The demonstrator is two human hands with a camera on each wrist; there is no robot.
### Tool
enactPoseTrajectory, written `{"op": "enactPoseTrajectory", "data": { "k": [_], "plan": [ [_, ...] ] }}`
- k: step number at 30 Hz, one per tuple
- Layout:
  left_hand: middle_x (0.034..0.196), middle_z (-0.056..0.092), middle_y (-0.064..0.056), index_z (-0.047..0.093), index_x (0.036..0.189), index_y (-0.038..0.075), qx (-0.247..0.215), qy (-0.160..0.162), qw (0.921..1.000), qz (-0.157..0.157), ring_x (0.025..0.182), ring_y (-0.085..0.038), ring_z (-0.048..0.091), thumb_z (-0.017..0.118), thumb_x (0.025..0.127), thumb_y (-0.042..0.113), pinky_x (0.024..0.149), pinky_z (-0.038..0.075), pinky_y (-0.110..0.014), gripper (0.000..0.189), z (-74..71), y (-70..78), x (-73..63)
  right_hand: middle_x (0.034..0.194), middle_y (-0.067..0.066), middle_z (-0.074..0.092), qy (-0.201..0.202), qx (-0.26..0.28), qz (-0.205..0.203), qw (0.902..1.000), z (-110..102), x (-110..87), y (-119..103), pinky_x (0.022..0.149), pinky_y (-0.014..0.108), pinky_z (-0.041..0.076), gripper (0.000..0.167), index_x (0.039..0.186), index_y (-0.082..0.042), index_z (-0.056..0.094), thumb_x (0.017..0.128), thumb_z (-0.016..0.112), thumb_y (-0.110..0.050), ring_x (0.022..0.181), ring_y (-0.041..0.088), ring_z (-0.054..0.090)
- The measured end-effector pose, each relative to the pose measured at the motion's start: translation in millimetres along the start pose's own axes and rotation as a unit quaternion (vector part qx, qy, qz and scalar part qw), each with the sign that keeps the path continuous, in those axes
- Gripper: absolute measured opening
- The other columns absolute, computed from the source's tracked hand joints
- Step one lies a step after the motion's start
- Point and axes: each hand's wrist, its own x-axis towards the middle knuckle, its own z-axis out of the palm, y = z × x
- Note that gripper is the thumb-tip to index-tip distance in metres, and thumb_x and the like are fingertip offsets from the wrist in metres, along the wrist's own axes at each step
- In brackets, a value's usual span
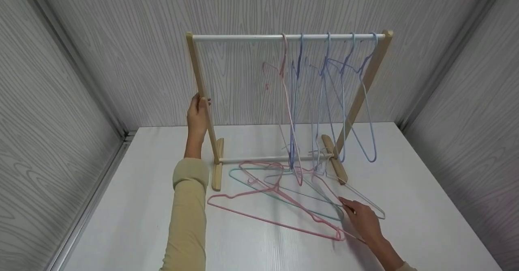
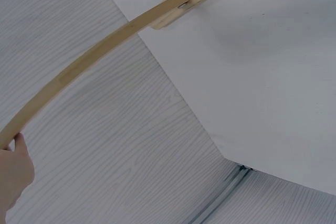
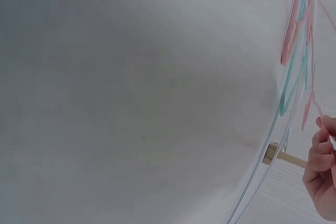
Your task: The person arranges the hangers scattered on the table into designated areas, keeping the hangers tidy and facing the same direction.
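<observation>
My left hand [image 1: 197,115] grips the left wooden upright [image 1: 197,70] of a small clothes rack about halfway up; in the left wrist view the thumb lies against this upright [image 2: 94,51]. Low at the right, my right hand [image 1: 365,222] pinches a pink hanger [image 1: 329,186] by its side, close over the table; the right wrist view shows curled fingers round it. Beside it on the table lie another pink hanger [image 1: 247,218], a teal hanger [image 1: 233,178] and pale hangers [image 1: 365,199], overlapping. One pink hanger [image 1: 284,56] and several blue hangers [image 1: 301,54] hang from the white rod [image 1: 239,38].
The rack stands on wooden feet [image 1: 217,178] near the back of the white table [image 1: 134,206]. A lower white bar [image 1: 251,158] joins its sides, with loose hangers just in front. Grey wood-grain panels [image 1: 121,60] enclose the table at the back and sides.
</observation>
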Motion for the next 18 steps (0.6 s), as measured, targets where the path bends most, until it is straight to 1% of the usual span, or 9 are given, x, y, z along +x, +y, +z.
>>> {"op": "enactPoseTrajectory", "data": {
  "k": [2,4,5,7,9,12,14,16,18],
  "plan": [
    [0.121,0.051,-0.019,0.028,0.141,-0.003,0.002,-0.002,1.0000,-0.002,0.115,-0.026,0.045,0.031,0.102,0.021,0.096,0.034,-0.034,0.046,1.0,1.1,-0.4,0.081,0.007,0.067,0.010,0.026,-0.012,0.9996,1.1,-2.0,-0.9,0.052,0.026,0.040,0.029,0.110,-0.006,0.068,0.083,0.065,0.003,0.060,0.012,0.049],
    [0.121,0.051,-0.019,0.027,0.141,-0.003,0.002,-0.004,1.0000,-0.005,0.116,-0.026,0.044,0.031,0.102,0.022,0.097,0.033,-0.034,0.046,1.2,2.0,-0.9,0.092,0.011,0.068,0.017,0.040,-0.029,0.9986,2.4,-3.8,-2.0,0.060,0.030,0.048,0.029,0.109,-0.003,0.068,0.082,0.064,0.007,0.070,0.017,0.060],
    [0.121,0.051,-0.019,0.028,0.141,-0.003,0.003,-0.002,1.0000,-0.005,0.116,-0.026,0.045,0.032,0.102,0.022,0.097,0.033,-0.034,0.046,1.0,2.2,-1.0,0.093,0.013,0.068,0.019,0.043,-0.036,0.9982,3.0,-4.6,-2.5,0.063,0.032,0.050,0.029,0.109,-0.002,0.067,0.082,0.063,0.008,0.075,0.021,0.063],
    [0.121,0.051,-0.019,0.027,0.141,-0.003,0.007,-0.002,0.9999,-0.007,0.116,-0.026,0.045,0.032,0.102,0.022,0.097,0.033,-0.034,0.046,0.8,2.3,-1.3,0.095,0.015,0.067,0.021,0.045,-0.049,0.9976,4.4,-6.5,-2.3,0.068,0.037,0.051,0.029,0.108,0.001,0.067,0.081,0.063,0.010,0.084,0.028,0.064],
    [0.122,0.051,-0.019,0.028,0.141,-0.002,0.009,-0.003,0.9999,-0.009,0.116,-0.026,0.044,0.033,0.102,0.023,0.097,0.032,-0.034,0.047,0.9,2.1,-1.2,0.095,0.016,0.067,0.028,0.045,-0.056,0.9970,5.1,-8.0,-1.7,0.070,0.039,0.050,0.029,0.108,0.001,0.067,0.081,0.062,0.012,0.088,0.030,0.063],
    [0.121,0.052,-0.018,0.029,0.141,-0.002,0.015,0.001,0.9999,-0.007,0.115,-0.025,0.045,0.032,0.102,0.023,0.095,0.034,-0.035,0.046,1.1,2.5,-1.0,0.095,0.015,0.067,0.049,0.048,-0.073,0.9950,5.1,-9.1,-0.9,0.067,0.036,0.051,0.030,0.106,0.001,0.068,0.079,0.063,0.014,0.084,0.026,0.064],
    [0.120,0.052,-0.018,0.031,0.140,-0.001,0.016,0.002,0.9999,-0.005,0.114,-0.025,0.046,0.032,0.102,0.024,0.094,0.034,-0.035,0.045,1.4,2.6,-0.5,0.094,0.013,0.068,0.065,0.058,-0.088,0.9923,3.9,-8.8,-0.9,0.062,0.030,0.051,0.031,0.105,0.001,0.068,0.078,0.063,0.014,0.073,0.018,0.063],
    [0.119,0.052,-0.019,0.033,0.139,-0.001,0.012,0.003,0.9999,-0.001,0.112,-0.026,0.046,0.032,0.102,0.023,0.094,0.034,-0.037,0.044,1.4,2.1,-0.2,0.091,0.013,0.068,0.077,0.073,-0.106,0.9887,2.7,-8.0,-0.9,0.054,0.022,0.046,0.031,0.105,0.001,0.068,0.078,0.063,0.015,0.059,0.008,0.053],
    [0.118,0.053,-0.021,0.035,0.138,-0.002,0.006,0.005,1.0000,0.003,0.112,-0.026,0.047,0.033,0.102,0.022,0.094,0.033,-0.038,0.043,1.2,1.2,-0.1,0.085,0.012,0.068,0.081,0.094,-0.119,0.9851,1.7,-6.8,-0.7,0.048,0.017,0.037,0.030,0.106,0.002,0.068,0.079,0.062,0.014,0.052,0.002,0.037]
  ]
}}
